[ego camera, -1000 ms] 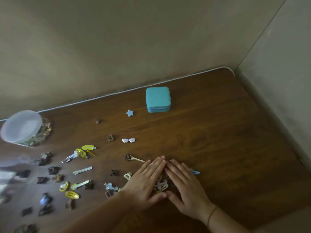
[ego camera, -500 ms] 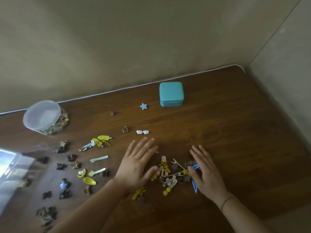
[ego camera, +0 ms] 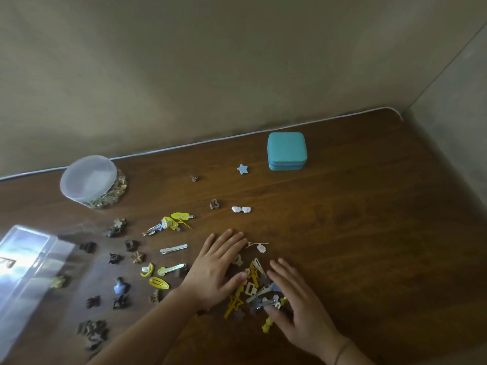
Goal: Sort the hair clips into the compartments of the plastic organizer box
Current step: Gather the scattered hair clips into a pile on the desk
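L hand point(ego camera: 214, 270) lies flat on the table point(ego camera: 369, 233), fingers straight and spread wide, palm down, touching the left edge of a pile of hair clips point(ego camera: 257, 291). R hand point(ego camera: 297, 301) is also flat and wide, fingers straight, resting on the right side of the same pile; neither hand holds a clip.

The pile sits between both hands: small thin clips, mixed yellow, cream and grey, some star-shaped, some flat snap type, crossing each other w/ no common direction.

Left of the L hand, more clips lie apart on the wood: a yellow oval snap clip point(ego camera: 159, 283), a long pale bar clip point(ego camera: 174, 248) w/ long axis approx. left-right, small dark claw clips point(ego camera: 116, 258).

Further left, the clear plastic organizer box point(ego camera: 29, 275) is at the frame edge, shiny, blurred. Behind, a round clear tub point(ego camera: 91, 180) w/ a lid, a blue star point(ego camera: 242, 169) and a teal rounded square case point(ego camera: 286, 151).
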`<state>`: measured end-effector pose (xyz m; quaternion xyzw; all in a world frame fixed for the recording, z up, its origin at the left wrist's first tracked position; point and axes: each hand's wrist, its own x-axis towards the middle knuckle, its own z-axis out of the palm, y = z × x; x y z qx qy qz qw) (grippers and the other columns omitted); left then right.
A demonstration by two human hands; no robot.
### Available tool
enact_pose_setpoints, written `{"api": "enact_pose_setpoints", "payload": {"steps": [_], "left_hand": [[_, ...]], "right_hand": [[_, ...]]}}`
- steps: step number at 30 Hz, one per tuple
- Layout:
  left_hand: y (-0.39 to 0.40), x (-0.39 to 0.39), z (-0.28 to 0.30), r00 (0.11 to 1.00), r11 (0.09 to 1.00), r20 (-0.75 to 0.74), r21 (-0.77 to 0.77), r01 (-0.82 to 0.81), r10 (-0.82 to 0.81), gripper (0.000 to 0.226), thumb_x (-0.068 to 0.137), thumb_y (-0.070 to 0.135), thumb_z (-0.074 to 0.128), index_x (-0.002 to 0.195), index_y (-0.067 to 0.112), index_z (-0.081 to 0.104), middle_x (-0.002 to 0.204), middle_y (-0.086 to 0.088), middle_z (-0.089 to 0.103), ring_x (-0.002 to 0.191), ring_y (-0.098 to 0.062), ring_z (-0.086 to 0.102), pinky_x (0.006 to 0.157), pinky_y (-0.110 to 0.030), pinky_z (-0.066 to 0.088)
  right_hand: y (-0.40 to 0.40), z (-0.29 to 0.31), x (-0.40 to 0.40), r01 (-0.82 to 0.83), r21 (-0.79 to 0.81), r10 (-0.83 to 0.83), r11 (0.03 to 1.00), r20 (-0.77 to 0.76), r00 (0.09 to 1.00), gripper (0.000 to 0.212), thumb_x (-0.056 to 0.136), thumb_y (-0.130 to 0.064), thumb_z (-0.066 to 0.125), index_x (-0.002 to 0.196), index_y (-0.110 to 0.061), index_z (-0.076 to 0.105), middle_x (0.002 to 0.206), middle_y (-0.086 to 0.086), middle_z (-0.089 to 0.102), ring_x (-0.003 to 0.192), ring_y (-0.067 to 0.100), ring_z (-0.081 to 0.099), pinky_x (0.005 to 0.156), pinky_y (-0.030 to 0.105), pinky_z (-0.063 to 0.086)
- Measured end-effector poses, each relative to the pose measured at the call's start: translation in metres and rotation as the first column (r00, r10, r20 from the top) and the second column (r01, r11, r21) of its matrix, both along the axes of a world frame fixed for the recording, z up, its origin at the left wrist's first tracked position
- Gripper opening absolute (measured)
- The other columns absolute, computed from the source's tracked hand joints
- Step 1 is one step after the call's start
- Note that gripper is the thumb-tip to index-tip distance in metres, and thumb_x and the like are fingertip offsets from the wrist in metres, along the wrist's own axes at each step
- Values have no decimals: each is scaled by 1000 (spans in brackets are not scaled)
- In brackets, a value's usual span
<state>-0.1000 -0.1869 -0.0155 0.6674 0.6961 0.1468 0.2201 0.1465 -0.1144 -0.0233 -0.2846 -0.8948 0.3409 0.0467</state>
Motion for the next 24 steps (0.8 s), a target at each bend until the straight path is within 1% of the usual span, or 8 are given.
{"api": "enact_pose_setpoints", "payload": {"steps": [3,6,12,15,17,19,21,24], "left_hand": [[1,-5,-1,999,999,25,35,-22,21,71,97,65,32,155,29,16,162,14,14,150,-8,-2,121,-46,3],[6,-4,-2,1000,1000,2,14,-28,28,73,96,67,30,156,27,15,163,13,11,150,-8,-6,120,-48,2],[0,11,-2,995,995,-18,-1,102,-102,75,94,67,33,155,23,22,162,7,18,150,-10,-4,120,-54,1],[-8,17,-1,981,981,0,-5,192,-192,75,94,64,37,155,23,21,163,6,17,150,-11,-3,120,-53,0],[-8,14,1,980,981,41,8,194,-194,73,95,61,39,155,24,20,163,8,14,150,-11,-1,120,-50,0],[-2,1,5,990,992,76,55,116,-120,70,96,58,41,154,24,24,163,9,15,150,-11,3,121,-48,2],[5,-19,9,996,993,88,116,-36,25,67,96,57,39,153,23,29,162,7,19,150,-11,6,121,-47,6],[15,-60,13,947,933,102,170,-318,304,66,96,57,33,151,22,33,161,5,22,150,-12,10,121,-48,11]], "right_hand": [[19,5,-1,44,-35,-44,998,-12,999,60,96,-60,38,149,-33,28,158,-26,10,148,3,5,115,35,23],[42,13,-17,-10,-17,10,1000,-6,1000,64,95,-60,37,151,-32,26,159,-22,11,148,3,4,116,38,22],[103,28,-94,-170,43,169,985,7,986,61,95,-53,36,151,-33,22,160,-20,10,146,-4,-1,117,36,18],[139,34,-146,-197,101,197,975,10,980,64,94,-53,37,151,-26,26,161,-12,14,147,1,0,119,39,19],[159,35,-178,-176,104,172,979,41,984,65,94,-54,39,151,-25,25,161,-11,13,148,4,-1,119,42,17],[176,31,-202,-130,102,121,986,89,989,65,96,-54,39,152,-23,25,162,-9,12,148,7,-2,120,42,14],[186,25,-215,-109,91,94,990,151,984,66,97,-54,38,152,-21,24,163,-7,10,148,9,-2,119,39,11],[184,16,-211,-201,77,179,977,224,958,67,96,-55,38,153,-22,22,163,-7,9,148,8,-1,120,38,9]]}}
